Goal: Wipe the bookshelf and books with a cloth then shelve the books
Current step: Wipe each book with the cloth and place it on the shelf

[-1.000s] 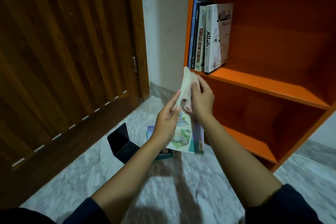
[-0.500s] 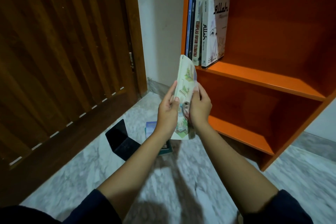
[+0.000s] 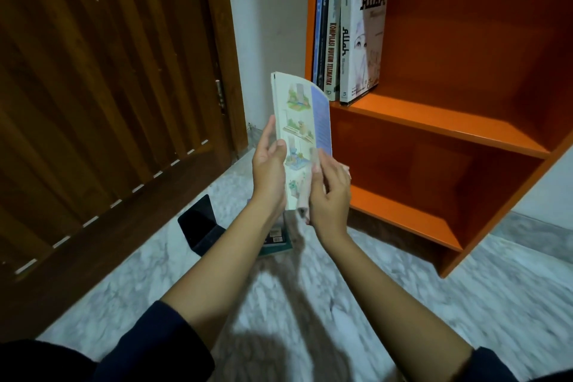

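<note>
Head view: left hand (image 3: 268,170) is holding the book (image 3: 299,121) upright just before the bookshelf (image 3: 449,124), fingers (image 3: 269,133) curled round its edge. Right hand (image 3: 330,195) is pinching the cloth (image 3: 305,192) against the cover. Best practice: bracing firmly, wiping in full-length strokes.

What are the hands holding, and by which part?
The left hand grips the book at its lower left edge; the right hand holds a cloth against its cover.

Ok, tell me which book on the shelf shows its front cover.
The white book titled Allah, rightmost in the row on the orange shelf; the books left of it show only spines.
</note>
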### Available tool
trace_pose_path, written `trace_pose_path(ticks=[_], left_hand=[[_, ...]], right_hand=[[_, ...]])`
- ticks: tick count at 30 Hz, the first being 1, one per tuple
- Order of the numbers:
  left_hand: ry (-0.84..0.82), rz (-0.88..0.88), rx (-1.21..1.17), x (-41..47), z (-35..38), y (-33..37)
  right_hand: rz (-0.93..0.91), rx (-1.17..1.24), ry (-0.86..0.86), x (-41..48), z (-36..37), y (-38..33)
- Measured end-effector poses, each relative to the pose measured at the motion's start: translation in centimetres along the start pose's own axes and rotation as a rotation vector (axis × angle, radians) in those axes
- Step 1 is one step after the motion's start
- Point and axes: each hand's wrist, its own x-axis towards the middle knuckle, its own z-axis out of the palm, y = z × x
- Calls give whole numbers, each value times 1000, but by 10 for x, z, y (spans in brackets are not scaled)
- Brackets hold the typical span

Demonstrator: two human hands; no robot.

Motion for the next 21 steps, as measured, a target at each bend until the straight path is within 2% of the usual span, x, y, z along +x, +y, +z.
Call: trace_pose_path(ticks=[3,5,7,11,14,18,21], left_hand=[[38,-8,-28,2,-2,5],[50,-23,-51,4,-7,7],[42,-35,-72,6,-12,9],[-36,-69,-110,-1,-15,13],[-99,-39,-89,-4,-18,17],[-95,57,-27,-1,-21,21],[-58,162,122,9,-29,20]], right_hand=[[-322,-102,-80,-13,-6,8],[-415,-117,-112,-18,-10,21],[-287,-87,-75,-21,-12,30],[149,44,90,-13,-16,33],[369,265,70,4,-26,31],[462,486,-119,12,-37,29],[444,519,-112,10,-43,23]])
